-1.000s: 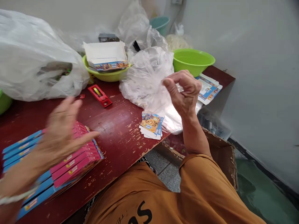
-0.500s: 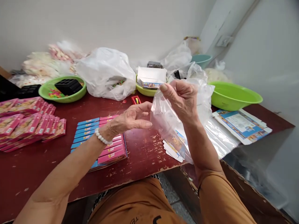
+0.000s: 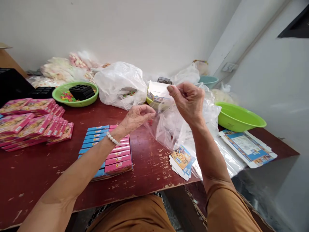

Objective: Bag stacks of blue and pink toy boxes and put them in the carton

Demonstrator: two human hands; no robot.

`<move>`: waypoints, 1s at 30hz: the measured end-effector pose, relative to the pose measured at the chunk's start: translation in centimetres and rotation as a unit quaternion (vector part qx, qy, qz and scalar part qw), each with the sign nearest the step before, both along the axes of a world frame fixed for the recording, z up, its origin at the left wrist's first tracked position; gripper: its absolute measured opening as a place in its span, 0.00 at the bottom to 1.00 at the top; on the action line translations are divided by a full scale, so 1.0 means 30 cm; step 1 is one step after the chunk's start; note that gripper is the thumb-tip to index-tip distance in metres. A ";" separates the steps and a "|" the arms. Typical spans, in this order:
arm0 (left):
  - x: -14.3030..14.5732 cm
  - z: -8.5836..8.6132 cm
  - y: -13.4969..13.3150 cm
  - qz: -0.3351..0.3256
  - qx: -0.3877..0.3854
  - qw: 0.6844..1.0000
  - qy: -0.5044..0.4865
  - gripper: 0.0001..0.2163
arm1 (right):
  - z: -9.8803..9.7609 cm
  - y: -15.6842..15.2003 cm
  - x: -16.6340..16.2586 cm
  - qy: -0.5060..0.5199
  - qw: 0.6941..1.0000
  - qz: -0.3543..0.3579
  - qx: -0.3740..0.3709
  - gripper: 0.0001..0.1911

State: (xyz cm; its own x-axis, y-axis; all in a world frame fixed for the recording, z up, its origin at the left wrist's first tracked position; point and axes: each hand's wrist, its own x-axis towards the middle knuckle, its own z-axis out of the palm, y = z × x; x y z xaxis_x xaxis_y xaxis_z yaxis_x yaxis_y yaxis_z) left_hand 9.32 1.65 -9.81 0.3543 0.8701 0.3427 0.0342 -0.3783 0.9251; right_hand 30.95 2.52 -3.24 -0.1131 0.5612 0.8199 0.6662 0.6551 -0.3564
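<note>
A clear plastic bag (image 3: 164,129) hangs spread between my two hands above the table. My right hand (image 3: 189,101) pinches its upper edge between thumb and bent fingers. Lower and to the left, my left hand (image 3: 138,118), with a white bead bracelet at the wrist, has thumb and fingertips closed on the bag's other side. Below my left forearm sits a tray of small blue and pink boxes (image 3: 118,159) in rows. Flat printed cards (image 3: 182,160) lie beneath the bag, near the table's front edge.
Pink boxes (image 3: 38,124) are stacked at the left. A green basin (image 3: 74,102) holds colourful pieces and a black tray (image 3: 82,92). White plastic bags (image 3: 118,82) line the wall. Another green basin (image 3: 238,117) and a flattened blue carton (image 3: 251,148) lie right.
My left hand has closed its fingers on the bag's edge, where they were apart before. The bag is stretched wider to the left, and the cards beneath show more fully.
</note>
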 end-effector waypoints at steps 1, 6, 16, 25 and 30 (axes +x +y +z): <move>-0.019 -0.001 0.009 0.018 0.023 0.999 0.019 0.12 | 0.001 -0.002 0.019 -0.008 1.000 -0.009 -0.012 0.29; -0.073 0.043 0.031 0.149 0.226 0.957 0.104 0.11 | 0.010 -0.090 0.037 -0.154 0.973 -0.170 0.030 0.30; -0.062 0.183 0.028 0.125 0.278 0.928 0.214 0.21 | -0.084 -0.093 -0.117 -0.242 0.969 -0.043 -0.031 0.28; -0.098 0.164 0.008 0.168 0.234 0.935 0.206 0.38 | -0.070 -0.038 -0.093 -0.140 0.986 -0.083 -0.031 0.12; -0.087 0.137 -0.002 0.172 0.206 0.934 0.236 0.39 | -0.049 -0.044 -0.093 -0.143 0.981 -0.111 -0.072 0.26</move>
State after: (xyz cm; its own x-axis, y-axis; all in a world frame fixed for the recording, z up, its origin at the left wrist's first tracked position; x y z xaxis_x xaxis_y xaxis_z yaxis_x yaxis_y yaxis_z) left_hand 6.72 1.58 -5.71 0.2750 0.7890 0.5494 0.5868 -0.5904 0.5542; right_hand 28.15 1.20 -4.71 -0.1892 0.7060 0.6825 0.8733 0.4388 -0.2118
